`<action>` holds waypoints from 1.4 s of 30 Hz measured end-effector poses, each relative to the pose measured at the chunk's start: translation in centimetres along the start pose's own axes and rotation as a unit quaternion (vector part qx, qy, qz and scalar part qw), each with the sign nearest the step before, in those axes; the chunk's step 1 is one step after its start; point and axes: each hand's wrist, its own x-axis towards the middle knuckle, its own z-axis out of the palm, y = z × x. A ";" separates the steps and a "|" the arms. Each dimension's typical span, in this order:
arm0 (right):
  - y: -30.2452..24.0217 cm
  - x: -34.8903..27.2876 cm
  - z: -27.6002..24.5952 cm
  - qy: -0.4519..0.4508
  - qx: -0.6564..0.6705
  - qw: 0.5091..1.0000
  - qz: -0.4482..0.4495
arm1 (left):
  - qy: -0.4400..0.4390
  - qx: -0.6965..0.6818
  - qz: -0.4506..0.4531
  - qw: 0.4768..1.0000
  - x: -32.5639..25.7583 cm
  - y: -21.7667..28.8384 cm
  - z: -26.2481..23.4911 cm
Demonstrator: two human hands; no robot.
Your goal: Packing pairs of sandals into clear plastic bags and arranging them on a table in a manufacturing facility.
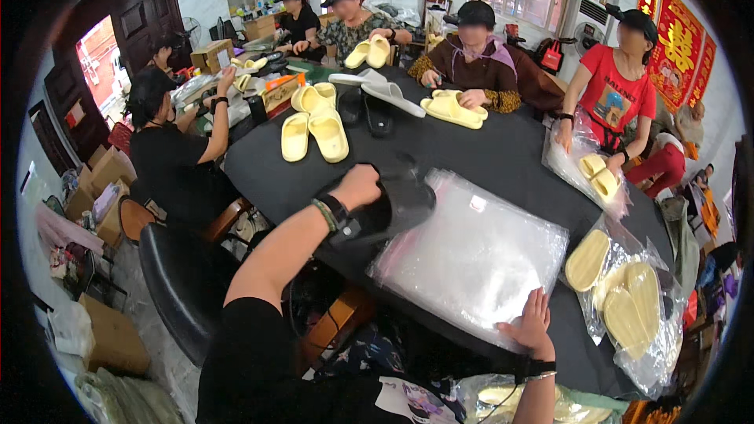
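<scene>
My left hand is closed on a pair of black slippers, smeared by motion, just above the table's near side. Part of the slippers lies behind my wrist, and the exact grip is blurred. Beside them a stack of clear plastic bags lies flat on the black-covered table. My right hand rests on the stack's near right corner, fingers spread, holding nothing. Further right are pale yellow slippers in clear bags. Loose yellow slippers stand beyond my left hand, near another black slipper and grey slippers.
Across the table a person in brown handles yellow slippers. At the right a person in red holds bagged slippers. A black chair stands at my left. More bagged slippers lie close to my body.
</scene>
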 end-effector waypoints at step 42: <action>3.2 -0.5 -7.0 0.268 0.098 0.955 -0.076 | -0.029 -0.033 0.226 0.973 -11.9 21.2 9.2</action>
